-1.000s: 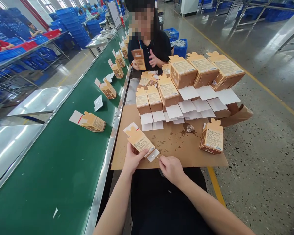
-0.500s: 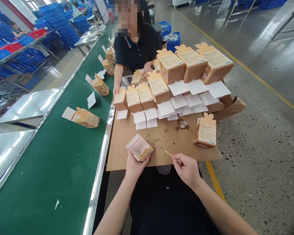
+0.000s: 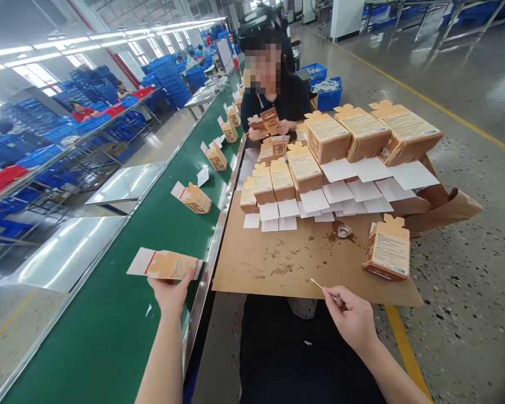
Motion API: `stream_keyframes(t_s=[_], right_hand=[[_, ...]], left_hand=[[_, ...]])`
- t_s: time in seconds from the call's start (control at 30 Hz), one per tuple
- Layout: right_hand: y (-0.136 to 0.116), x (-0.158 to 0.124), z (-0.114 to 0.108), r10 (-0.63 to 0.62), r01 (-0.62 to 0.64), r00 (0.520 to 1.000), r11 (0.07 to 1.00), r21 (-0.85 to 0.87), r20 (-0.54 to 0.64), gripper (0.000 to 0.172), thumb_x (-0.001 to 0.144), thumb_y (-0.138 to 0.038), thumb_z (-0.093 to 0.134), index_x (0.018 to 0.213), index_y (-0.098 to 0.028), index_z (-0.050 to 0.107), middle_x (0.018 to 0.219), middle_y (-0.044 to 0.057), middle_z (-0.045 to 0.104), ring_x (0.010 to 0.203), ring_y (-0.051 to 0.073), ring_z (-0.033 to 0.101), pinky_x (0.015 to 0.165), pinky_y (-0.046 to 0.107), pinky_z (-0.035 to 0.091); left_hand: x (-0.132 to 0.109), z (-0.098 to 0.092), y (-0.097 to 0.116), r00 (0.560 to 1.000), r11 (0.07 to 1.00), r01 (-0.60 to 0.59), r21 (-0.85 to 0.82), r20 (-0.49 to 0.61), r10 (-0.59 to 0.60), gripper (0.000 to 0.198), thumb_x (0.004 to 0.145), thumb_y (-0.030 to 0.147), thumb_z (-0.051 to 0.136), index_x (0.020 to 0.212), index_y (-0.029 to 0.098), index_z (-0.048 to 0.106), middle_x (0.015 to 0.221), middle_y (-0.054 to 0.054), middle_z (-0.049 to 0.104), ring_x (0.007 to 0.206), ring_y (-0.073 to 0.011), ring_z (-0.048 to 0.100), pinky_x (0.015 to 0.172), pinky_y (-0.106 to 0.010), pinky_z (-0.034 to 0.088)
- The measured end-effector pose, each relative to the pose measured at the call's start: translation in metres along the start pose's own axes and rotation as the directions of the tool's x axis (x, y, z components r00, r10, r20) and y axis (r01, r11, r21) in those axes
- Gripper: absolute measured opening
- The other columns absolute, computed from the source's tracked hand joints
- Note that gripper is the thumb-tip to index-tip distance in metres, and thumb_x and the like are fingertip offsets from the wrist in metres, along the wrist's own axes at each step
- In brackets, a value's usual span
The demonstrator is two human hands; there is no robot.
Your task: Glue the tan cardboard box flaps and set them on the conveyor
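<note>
One hand (image 3: 171, 296) holds carton (image 3: 168, 265) beside conveyor edge (image 3: 199, 303).

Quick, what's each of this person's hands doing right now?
Left hand: closed, holding a tan cardboard carton.
Right hand: closed, pinching a thin wooden stick.

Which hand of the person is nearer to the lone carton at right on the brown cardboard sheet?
Right hand, holding a thin stick: it is below and left of the carton. The left hand, holding a flat carton, is farther, over the green conveyor belt.
</note>
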State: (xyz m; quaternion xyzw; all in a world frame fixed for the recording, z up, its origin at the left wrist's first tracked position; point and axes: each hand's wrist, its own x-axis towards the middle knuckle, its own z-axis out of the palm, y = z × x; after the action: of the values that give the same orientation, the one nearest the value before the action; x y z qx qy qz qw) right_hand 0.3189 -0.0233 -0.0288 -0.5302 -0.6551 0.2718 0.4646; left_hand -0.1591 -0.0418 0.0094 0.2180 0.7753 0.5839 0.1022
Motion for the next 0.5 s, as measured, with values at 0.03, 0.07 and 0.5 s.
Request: stream_keyframes(t_s=[0.03,0.07,0.5], right_hand=[[0.001,0.000,-0.001,-0.001,0.001,1.000,1.000,-0.001,0.002,0.040,0.111,-0.042,0.069,0.077,-0.024,0.080,0.056,-0.007,0.047,0.045,0.012,0.045,0.048,0.023,0.044],[0.002,0.000,-0.002,-0.005,0.005,1.000,1.000,-0.002,0.007,0.040,0.111,-0.043,0.070,0.077,-0.024,0.081,0.056,-0.006,0.048,0.045,0.012,0.045,0.047,0.023,0.044],[-0.010,0.022,0.004,-0.094,0.090,0.992,0.995,0.048,0.086,0.040,0.112,-0.044,0.072,0.077,-0.024,0.079,0.057,-0.008,0.046,0.047,0.011,0.042,0.047,0.022,0.041]], left_hand=[[0.010,-0.010,-0.004,0.999,1.000,0.012,0.029,-0.034,-0.011,0.117,0.041,0.039,0.120,0.136,0.030,0.053,0.147,-0.015,0.079,0.144,-0.0446,0.080,0.128,-0.071,0.062],[0.017,-0.016,-0.007,0.999,0.997,0.024,0.067,-0.035,-0.021,0.115,0.043,0.038,0.119,0.137,0.030,0.053,0.145,-0.015,0.080,0.143,-0.0438,0.080,0.128,-0.070,0.062],[0.035,0.002,-0.009,0.995,0.952,0.076,0.296,0.038,-0.091,0.104,0.061,0.036,0.110,0.146,0.029,0.050,0.144,-0.013,0.077,0.152,-0.0431,0.074,0.135,-0.067,0.054]])
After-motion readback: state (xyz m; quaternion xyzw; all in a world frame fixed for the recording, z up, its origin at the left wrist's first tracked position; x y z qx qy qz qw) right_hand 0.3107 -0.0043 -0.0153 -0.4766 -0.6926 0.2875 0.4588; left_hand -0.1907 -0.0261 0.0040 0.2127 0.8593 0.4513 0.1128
